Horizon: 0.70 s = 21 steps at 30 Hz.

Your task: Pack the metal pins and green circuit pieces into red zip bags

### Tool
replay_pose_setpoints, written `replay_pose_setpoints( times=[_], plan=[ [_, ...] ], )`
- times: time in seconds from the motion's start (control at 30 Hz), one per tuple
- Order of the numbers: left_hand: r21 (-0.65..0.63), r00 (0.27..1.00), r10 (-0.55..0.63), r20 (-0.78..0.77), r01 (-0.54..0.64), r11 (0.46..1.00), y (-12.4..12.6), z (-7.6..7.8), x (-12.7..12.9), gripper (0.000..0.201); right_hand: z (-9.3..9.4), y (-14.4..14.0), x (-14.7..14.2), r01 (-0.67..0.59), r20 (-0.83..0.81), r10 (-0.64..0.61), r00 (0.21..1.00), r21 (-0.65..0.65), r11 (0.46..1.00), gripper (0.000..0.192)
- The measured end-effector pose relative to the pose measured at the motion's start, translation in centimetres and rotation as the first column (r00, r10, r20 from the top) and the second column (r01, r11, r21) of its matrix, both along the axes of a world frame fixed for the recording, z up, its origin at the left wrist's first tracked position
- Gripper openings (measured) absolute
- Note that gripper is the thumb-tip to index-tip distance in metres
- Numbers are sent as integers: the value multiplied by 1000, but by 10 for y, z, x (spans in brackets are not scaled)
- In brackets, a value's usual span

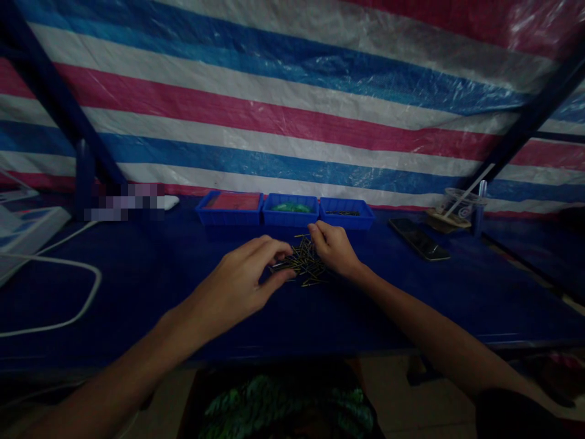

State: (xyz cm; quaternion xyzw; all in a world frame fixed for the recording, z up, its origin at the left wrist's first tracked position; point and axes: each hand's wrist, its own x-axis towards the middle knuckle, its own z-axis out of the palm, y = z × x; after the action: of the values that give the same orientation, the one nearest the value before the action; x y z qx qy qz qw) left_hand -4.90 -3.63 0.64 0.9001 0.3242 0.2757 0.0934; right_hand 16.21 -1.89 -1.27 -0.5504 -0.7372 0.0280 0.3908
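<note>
A loose heap of thin dark and brass-coloured pins [303, 261] lies on the dark blue table [150, 286] in front of me. My left hand [244, 277] rests at the heap's left edge, its fingertips pinching several pins. My right hand [333, 247] sits at the heap's right side, fingers curled over the pins; whether it holds any is hard to tell in the dim light.
Three small blue trays stand behind the heap: a red-filled one [230, 207], a green-filled one [290, 208], one holding dark pins [346, 213]. A phone [419, 239] and plastic cup with straw [459, 204] lie right. White cable [68, 286] and a box lie left.
</note>
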Motion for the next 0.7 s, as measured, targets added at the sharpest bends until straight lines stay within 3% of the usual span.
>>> replay_pose_setpoints(
  times=[0.13, 0.3, 0.4, 0.5, 0.6, 0.7],
  plan=[
    [66, 983, -8, 182, -4, 998, 29, -5, 35, 10, -1, -1, -4, -49, -127, 44, 991, -30, 998, 36],
    [157, 986, -42, 159, 17, 987, 51, -10, 51, 13, -1, 2, -2, -30, -252, 18, 968, -45, 999, 37],
    [105, 990, -22, 139, 8, 994, 57, -9, 51, 16, -2, 4, 0, -87, -296, 60, 953, -78, 993, 37],
    [24, 990, 9, 141, -13, 1000, 63, -10, 51, 21, -3, 4, 2, -133, -204, 118, 972, -60, 989, 31],
    [-19, 988, 62, 139, -59, 998, 63, -12, 49, 26, -4, 1, 2, -164, 19, 164, 986, 29, 986, 20],
    [-71, 991, 89, 105, -82, 994, 60, -13, 43, 31, -2, -1, 1, -190, 206, 167, 964, 94, 977, 22]
  ],
)
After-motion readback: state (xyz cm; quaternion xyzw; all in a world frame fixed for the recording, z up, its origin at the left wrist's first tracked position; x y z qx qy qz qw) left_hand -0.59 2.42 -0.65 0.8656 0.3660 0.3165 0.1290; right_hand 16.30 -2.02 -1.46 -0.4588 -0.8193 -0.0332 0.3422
